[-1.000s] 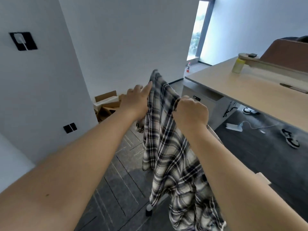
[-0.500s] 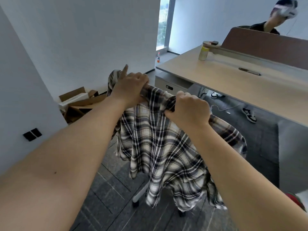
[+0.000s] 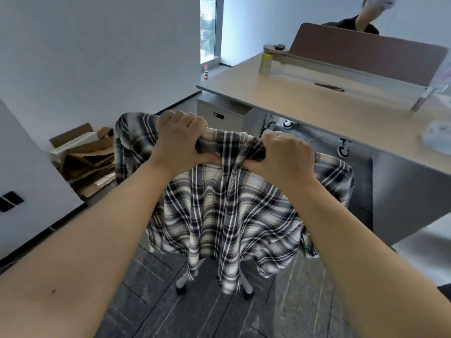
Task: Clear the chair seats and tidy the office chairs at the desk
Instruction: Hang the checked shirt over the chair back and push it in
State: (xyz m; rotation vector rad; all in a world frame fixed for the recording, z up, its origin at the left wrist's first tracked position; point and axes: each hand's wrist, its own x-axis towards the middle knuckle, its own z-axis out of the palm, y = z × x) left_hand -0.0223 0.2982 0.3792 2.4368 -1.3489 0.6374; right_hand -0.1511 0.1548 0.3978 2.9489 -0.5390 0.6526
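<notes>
A black-and-white plaid shirt point(image 3: 227, 215) hangs spread over the back of an office chair and hides nearly all of it. Only the chair's white legs and castors point(image 3: 181, 282) show beneath the cloth. My left hand point(image 3: 179, 142) grips the top of the chair back through the shirt, on the left. My right hand point(image 3: 284, 154) grips the same top edge through the bunched cloth, on the right. The chair stands in front of the wooden desk point(image 3: 317, 106), a short way from its edge.
A grey drawer cabinet point(image 3: 219, 115) stands under the desk's left end. Flattened cardboard boxes point(image 3: 85, 157) lie against the wall at left. On the desk are a yellow canister point(image 3: 265, 63) and a brown divider point(image 3: 366, 54), with a person behind it. Shoes point(image 3: 343, 147) lie under the desk.
The shirt hung bunched from my raised hands; it has come down and now lies spread over the chair back. Both hands have closed on the top edge.
</notes>
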